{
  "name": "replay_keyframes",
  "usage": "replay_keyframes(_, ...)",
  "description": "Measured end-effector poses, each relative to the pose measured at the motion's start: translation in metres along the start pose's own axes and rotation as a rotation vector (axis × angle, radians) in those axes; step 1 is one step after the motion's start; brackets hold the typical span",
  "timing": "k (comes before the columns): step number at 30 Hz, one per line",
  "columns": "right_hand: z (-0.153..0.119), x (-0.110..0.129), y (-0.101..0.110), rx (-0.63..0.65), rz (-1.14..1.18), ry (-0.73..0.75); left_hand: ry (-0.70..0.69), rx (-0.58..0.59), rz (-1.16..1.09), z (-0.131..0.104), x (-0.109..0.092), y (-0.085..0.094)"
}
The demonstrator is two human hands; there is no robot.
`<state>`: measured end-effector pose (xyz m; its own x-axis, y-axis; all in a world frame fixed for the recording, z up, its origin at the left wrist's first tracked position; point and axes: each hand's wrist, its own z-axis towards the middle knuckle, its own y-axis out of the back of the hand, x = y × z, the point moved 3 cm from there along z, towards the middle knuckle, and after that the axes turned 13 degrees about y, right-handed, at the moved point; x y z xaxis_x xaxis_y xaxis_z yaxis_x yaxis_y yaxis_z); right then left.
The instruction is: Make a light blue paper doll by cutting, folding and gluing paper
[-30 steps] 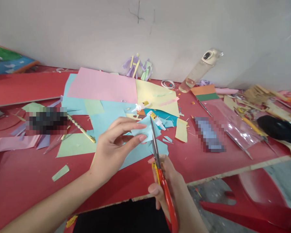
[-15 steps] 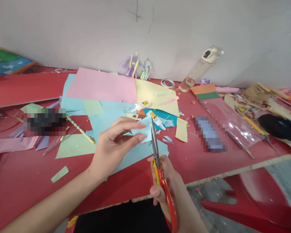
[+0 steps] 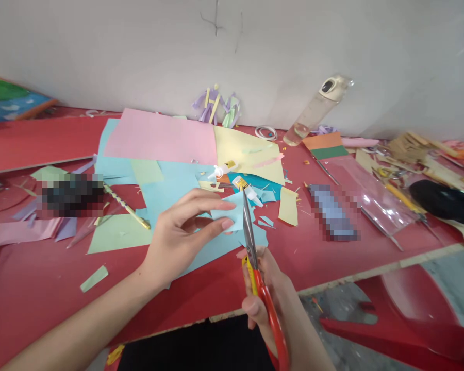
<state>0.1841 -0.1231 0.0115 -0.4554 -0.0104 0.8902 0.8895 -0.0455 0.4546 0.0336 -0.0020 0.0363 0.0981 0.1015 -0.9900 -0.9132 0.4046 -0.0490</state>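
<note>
My left hand (image 3: pixel 180 234) pinches a small light blue paper piece (image 3: pixel 232 214) between thumb and fingers, above the red table (image 3: pixel 31 288). My right hand (image 3: pixel 272 304) grips red-handled scissors (image 3: pixel 257 268), blades pointing away from me and running along the paper's right edge. Just beyond the blade tips lie two small glue tubes (image 3: pixel 247 189) on scraps of blue paper.
Pink (image 3: pixel 162 136), yellow (image 3: pixel 247 154), blue and green paper sheets cover the table's middle. A clear bottle (image 3: pixel 317 111) leans on the wall. A striped pencil (image 3: pixel 126 206) lies left. Tools, a plastic sleeve (image 3: pixel 367 193) and a black object (image 3: pixel 444 203) sit right. A red chair (image 3: pixel 406 319) stands below the edge.
The scissor blades have slid slightly right and forward along the blue paper's edge. My left hand keeps its hold, barely shifted.
</note>
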Motion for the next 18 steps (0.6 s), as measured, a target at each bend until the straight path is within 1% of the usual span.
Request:
replay_keyframes(4,-0.001,0.006,-0.002,-0.049,0.149,-0.112,0.028,0.07,-0.008,-0.001,0.0,-0.002)
replay_keyframes(7,0.002,0.01,0.002,-0.14,0.179,-0.183,0.045,0.141,0.005,-0.002,0.001,-0.004)
replay_keyframes(9,0.007,0.009,0.013,-0.23,0.063,-0.192,0.082,0.158,-0.002,-0.002,0.002,-0.005)
replay_keyframes(12,0.015,-0.001,0.038,-0.32,-0.278,-0.221,0.19,0.13,-0.011,0.001,0.008,-0.003)
replay_keyframes(14,0.019,-0.01,0.052,-0.308,-0.499,-0.22,0.242,0.099,0.024,0.003,0.011,-0.002)
replay_keyframes(15,0.02,-0.015,0.056,-0.299,-0.575,-0.218,0.258,0.086,0.046,0.005,0.013,-0.001)
replay_keyframes(17,0.02,-0.023,0.062,-0.299,-0.683,-0.239,0.268,0.074,0.078,0.008,0.015,0.0)
replay_keyframes(18,0.019,-0.027,0.062,-0.298,-0.69,-0.242,0.268,0.075,0.083,0.009,0.015,0.001)
